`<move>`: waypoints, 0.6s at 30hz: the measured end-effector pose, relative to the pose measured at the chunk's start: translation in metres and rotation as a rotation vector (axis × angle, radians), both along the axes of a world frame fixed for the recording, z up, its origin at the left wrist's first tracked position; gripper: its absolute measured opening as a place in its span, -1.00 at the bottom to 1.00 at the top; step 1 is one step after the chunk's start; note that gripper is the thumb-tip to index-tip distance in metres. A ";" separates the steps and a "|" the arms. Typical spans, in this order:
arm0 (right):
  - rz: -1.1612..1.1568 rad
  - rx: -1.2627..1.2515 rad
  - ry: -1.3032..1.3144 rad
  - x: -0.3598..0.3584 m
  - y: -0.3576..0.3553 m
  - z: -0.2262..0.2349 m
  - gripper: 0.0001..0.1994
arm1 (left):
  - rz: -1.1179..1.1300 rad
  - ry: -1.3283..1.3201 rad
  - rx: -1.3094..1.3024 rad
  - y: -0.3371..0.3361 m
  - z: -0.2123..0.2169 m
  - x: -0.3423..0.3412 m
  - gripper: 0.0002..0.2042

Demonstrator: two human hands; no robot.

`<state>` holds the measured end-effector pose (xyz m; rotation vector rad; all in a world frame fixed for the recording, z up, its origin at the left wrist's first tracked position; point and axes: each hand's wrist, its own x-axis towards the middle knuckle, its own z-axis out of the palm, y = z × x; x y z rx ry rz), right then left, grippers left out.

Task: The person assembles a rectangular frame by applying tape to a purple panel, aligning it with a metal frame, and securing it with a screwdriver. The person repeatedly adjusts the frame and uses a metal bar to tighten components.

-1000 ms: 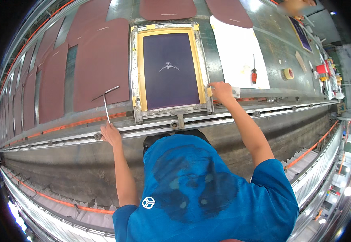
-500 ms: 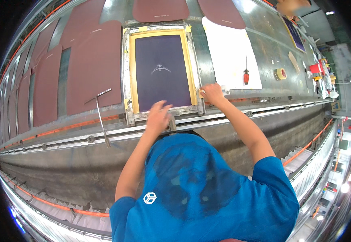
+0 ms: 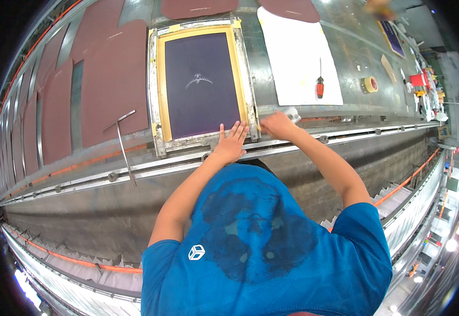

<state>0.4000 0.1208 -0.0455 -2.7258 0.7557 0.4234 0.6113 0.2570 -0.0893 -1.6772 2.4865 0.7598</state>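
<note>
A screen-printing frame (image 3: 250, 73) with a dark mesh (image 3: 200, 100) and yellow tape borders lies on the long bench before me. The mesh bears a small pale arched motif. My left hand (image 3: 231, 143) rests on the frame's near edge, its fingers spread toward the right corner. Beside that corner, my right hand (image 3: 277, 125) is closed; its fingertips are partly hidden. A shiny grey-white piece (image 3: 291, 114) shows just beyond its knuckles. I cannot make out what the fingers hold.
Brown rounded panels (image 3: 116, 84) cover the bench at left. A white sheet (image 3: 298, 58) carries a red-handled screwdriver (image 3: 320, 87); a tape roll (image 3: 370, 84) lies farther right. A T-shaped metal rod (image 3: 124, 147) leans over the metal rail (image 3: 182, 167) along the bench's near side.
My left hand has moved right and up onto the frame's near edge, fingers now spread. The right hand stays closed by the corner. The view has shifted slightly.
</note>
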 end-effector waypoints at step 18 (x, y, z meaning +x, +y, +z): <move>-0.860 1.190 -0.212 -0.090 0.148 0.062 -0.56 | 0.067 0.278 0.084 -0.013 -0.001 0.017 -0.26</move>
